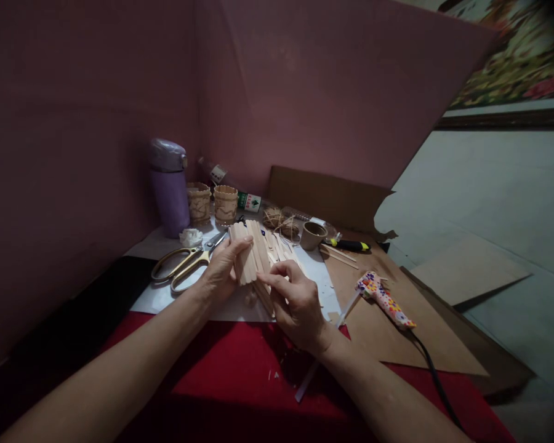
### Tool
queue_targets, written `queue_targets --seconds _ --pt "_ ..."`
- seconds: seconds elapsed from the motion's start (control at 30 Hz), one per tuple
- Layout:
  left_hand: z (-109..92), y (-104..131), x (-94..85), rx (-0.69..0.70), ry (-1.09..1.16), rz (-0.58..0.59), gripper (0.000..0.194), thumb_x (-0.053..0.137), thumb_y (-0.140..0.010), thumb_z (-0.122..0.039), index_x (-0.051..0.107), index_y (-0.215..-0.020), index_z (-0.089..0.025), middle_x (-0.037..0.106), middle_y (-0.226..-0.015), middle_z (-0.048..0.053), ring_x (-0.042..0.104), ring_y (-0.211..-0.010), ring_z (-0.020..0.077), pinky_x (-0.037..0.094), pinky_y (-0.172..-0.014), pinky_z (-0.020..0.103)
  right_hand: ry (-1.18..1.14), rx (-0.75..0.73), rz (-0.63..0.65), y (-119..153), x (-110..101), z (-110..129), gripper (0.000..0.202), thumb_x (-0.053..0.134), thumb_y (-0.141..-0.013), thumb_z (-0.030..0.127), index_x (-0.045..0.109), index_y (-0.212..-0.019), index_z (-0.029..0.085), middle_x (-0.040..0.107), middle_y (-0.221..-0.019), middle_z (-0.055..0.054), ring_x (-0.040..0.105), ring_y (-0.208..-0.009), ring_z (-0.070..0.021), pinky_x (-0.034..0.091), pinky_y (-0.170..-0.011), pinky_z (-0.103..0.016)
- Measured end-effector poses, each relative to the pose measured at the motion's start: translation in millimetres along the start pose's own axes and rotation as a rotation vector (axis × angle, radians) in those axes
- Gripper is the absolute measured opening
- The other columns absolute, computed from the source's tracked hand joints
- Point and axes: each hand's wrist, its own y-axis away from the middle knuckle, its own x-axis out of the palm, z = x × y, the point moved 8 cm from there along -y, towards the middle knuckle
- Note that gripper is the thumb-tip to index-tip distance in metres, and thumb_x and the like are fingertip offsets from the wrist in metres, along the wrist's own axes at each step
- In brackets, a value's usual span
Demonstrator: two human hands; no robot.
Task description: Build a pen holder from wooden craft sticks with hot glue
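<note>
Left hand [222,266] is curled around the left side of a bundle of wooden craft sticks [252,258], fingers wrapped over the upper edge, thumb side toward the camera. Right hand [295,301] is partly closed, thumb and forefinger pinched at the lower right edge of the same bundle; whether it grips one single stick or only presses on the stack cannot be told in this dim view. The bundle is held low over a white sheet [323,286], tilted, with more loose sticks [281,246] lying fanned out just behind it.

Just left of the left hand: gold-handled scissors [184,261], lying on the sheet. Behind them a crumpled white scrap [191,237], then a purple flask [168,187] upright by the wall. Beside the flask, two small stick-clad cups [212,204]. Behind the sticks: a tangle of twine [277,219] and a plain paper cup [313,234]. A yellow-and-black utility knife [351,245] lies right of the cup. A patterned glue gun [384,299] rests on brown cardboard [397,344], right of the right hand, black cord trailing toward the camera. Red cloth [240,381] covers the near table.
</note>
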Motion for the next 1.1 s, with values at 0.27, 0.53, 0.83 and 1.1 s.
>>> queue_targets --seconds 0.27,0.53,0.83,1.1 --pt "-2 -1 -2.2 0.033 -0.071 -0.029 0.035 0.077 -0.067 -0.027 0.061 -0.097 -0.017 0.069 -0.081 0.006 0.065 -0.065 0.0197 0.055 -0.056 0.032 -0.047 0.084 -0.101 -3 -9 -3 0.022 0.047 -0.093 0.014 0.06 -0.11 0.017 0.062 -0.093 -0.007 0.061 -0.084 -0.0171 0.051 -0.07 -0.03" --pt "-3 0 -1.4 0.166 -0.187 -0.073 0.052 0.082 -0.06 -0.035 0.057 -0.102 -0.017 0.068 -0.091 0.005 0.064 -0.076 0.0187 0.052 -0.068 0.032 0.083 0.22 -0.048 -3 3 -13 0.009 0.053 -0.092 0.025 0.058 -0.088 0.018 0.061 -0.082 -0.004 0.057 -0.072 -0.0158 0.045 -0.067 -0.029" --pt "-25 -1 -6.4 0.441 -0.365 -0.14 0.055 0.083 -0.06 -0.04 0.054 -0.102 -0.019 0.062 -0.093 0.003 0.06 -0.079 0.0169 0.05 -0.067 0.028 0.034 0.462 -0.031 -1 5 -40 0.009 0.055 -0.084 0.022 0.057 -0.075 0.019 0.063 -0.073 -0.001 0.056 -0.064 -0.0134 0.041 -0.063 -0.025" --pt "-73 -7 -17.5 0.828 -0.457 -0.188 0.068 0.089 -0.05 -0.033 0.049 -0.104 -0.022 0.061 -0.104 0.004 0.061 -0.097 0.0207 0.05 -0.088 0.035 0.62 0.676 0.038 -8 -33 -87 0.02 0.048 -0.089 0.024 0.067 -0.087 0.017 0.071 -0.087 -0.009 0.064 -0.073 -0.0183 0.038 -0.062 -0.027"
